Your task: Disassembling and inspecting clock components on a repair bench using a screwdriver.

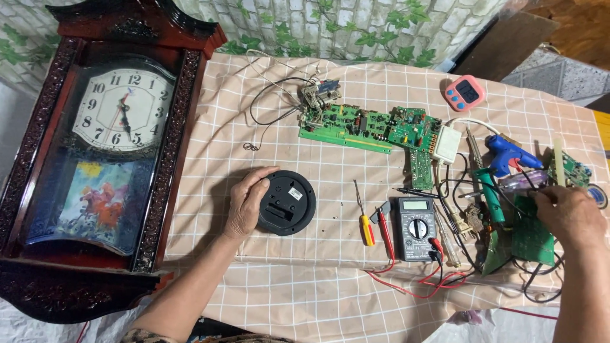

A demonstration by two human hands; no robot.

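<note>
Resting the left hand point(244, 203) on the left edge of a round black clock point(287, 202) lying back-up on the checked peach tablecloth point(279, 146), fingers curled over its rim and touching it, not clamped around it. Reaching with the right hand point(569, 215) into the clutter at the right end of the cloth, fingers bunched together over a green circuit board point(531, 240) and a tangle of black wires point(540, 282); impossible telling whether anything is actually being pinched there. Lying just left of that hand: a soldering iron with a green handle point(490, 194), a blue glue gun point(506, 153) and a white adapter point(447, 144). Sitting between the two hands: a grey multimeter point(416, 228) with red leads point(413, 286) trailing toward the table edge, red-handled pliers point(386, 232) just beside it, and a small yellow-handled screwdriver point(365, 223) to their left. Spreading across the far side of the cloth: a long green circuit board point(356, 125) with thin wires looping off its left end, and a pink digital timer point(464, 93) near the back right. Lying flat at the far left, well apart from the small clock: a large wooden wall clock point(95, 152) with a white dial and a painted lower panel.
</note>
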